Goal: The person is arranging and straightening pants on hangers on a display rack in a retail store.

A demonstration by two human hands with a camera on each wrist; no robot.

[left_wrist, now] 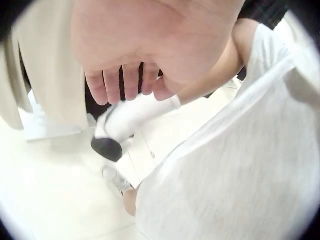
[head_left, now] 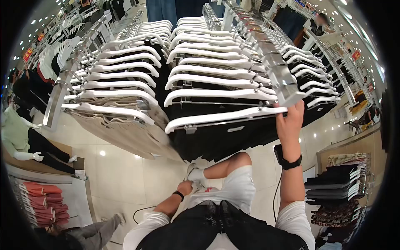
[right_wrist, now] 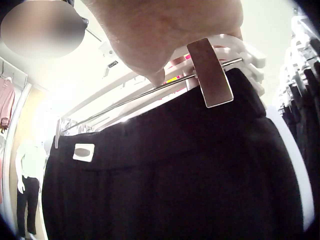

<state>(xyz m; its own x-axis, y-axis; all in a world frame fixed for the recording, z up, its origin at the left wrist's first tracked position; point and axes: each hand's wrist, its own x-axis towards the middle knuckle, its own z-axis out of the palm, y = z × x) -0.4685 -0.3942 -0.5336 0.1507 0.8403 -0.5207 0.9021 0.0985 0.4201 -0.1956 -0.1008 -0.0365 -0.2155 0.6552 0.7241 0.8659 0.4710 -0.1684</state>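
My right hand (head_left: 290, 123) is raised at the right end of the front white hanger (head_left: 225, 116), just below the end of the metal rail (head_left: 287, 89). The right wrist view shows this hand (right_wrist: 175, 30) curled over the hanger, beside a metal clip (right_wrist: 212, 75) on black trousers (right_wrist: 150, 185); some fingers are hidden behind the hanger. Low by the legs hangs my left hand (head_left: 184, 187). In the left wrist view that hand (left_wrist: 155, 40) holds nothing, its fingers loosely bent.
Beige trousers (head_left: 125, 131) hang on the row to the left. A mannequin (head_left: 31, 143) stands at the far left, with folded pink clothes (head_left: 43, 204) below it. Dark clothes (head_left: 329, 183) lie at the lower right. A person in grey trousers (head_left: 98, 233) is at the lower left.
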